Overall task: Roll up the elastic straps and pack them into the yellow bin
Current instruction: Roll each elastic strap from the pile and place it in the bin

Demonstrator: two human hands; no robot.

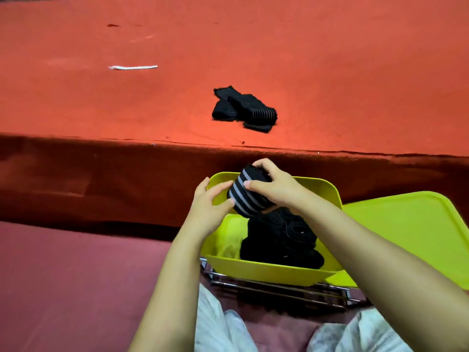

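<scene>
Both hands — left hand, right hand — grip striped strap roll over yellow bin.

One yellow bin, one yellow lid, one held rolled strap, two hands.

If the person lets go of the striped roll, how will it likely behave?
The striped roll is wound elastic gripped by both the left hand and right hand, so it would probably spring loose. Soft and likely light, it should land harmlessly in the yellow bin.
</scene>
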